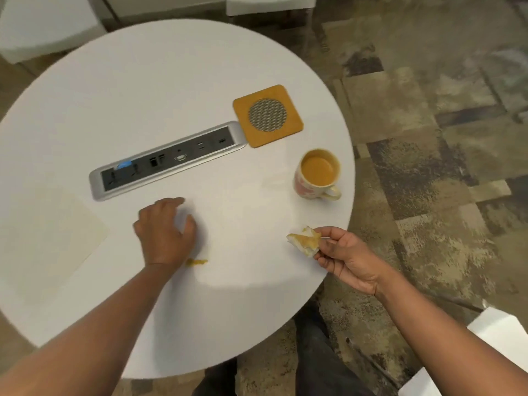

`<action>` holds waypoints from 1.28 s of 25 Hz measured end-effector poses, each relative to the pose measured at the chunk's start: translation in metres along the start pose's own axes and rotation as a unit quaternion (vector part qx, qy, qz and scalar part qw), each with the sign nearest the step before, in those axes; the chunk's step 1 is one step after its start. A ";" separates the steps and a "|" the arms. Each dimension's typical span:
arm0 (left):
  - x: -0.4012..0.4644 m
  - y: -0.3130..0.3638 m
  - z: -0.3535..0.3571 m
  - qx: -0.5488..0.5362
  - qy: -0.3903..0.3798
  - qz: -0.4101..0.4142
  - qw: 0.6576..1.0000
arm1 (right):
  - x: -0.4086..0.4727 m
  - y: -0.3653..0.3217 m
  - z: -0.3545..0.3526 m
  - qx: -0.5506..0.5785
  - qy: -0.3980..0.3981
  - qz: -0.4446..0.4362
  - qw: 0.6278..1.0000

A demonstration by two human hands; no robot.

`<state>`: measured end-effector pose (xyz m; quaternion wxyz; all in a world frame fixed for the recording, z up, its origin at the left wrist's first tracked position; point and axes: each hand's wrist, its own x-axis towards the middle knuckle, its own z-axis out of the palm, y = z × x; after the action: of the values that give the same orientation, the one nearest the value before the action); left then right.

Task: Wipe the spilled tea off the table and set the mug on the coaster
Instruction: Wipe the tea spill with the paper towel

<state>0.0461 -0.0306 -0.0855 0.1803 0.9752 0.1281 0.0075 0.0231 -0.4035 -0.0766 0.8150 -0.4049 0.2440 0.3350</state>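
— Mug: one, near worktop edge, beside one coaster, apart. One spill.
— Left hand spread, pressing white tissue; right hand pinching stained tissue. Socket strip between.

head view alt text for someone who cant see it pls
Right hand pinches a tea-stained tissue above a round white table; left hand rests near a small tea spill. A full mug stands beside, not on, the orange coaster.

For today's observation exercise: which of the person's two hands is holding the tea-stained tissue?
The right hand pinches the crumpled, tea-stained tissue; the left hand holds nothing.
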 end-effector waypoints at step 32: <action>0.007 0.130 0.113 0.042 0.026 0.388 0.920 | 0.104 0.065 -0.197 -0.223 0.439 0.047 0.869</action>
<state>0.0916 -0.1859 -0.1456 0.1191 0.9545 -0.2556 0.0972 0.0177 -0.5009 -0.2875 0.4956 -0.6690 0.5140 0.2065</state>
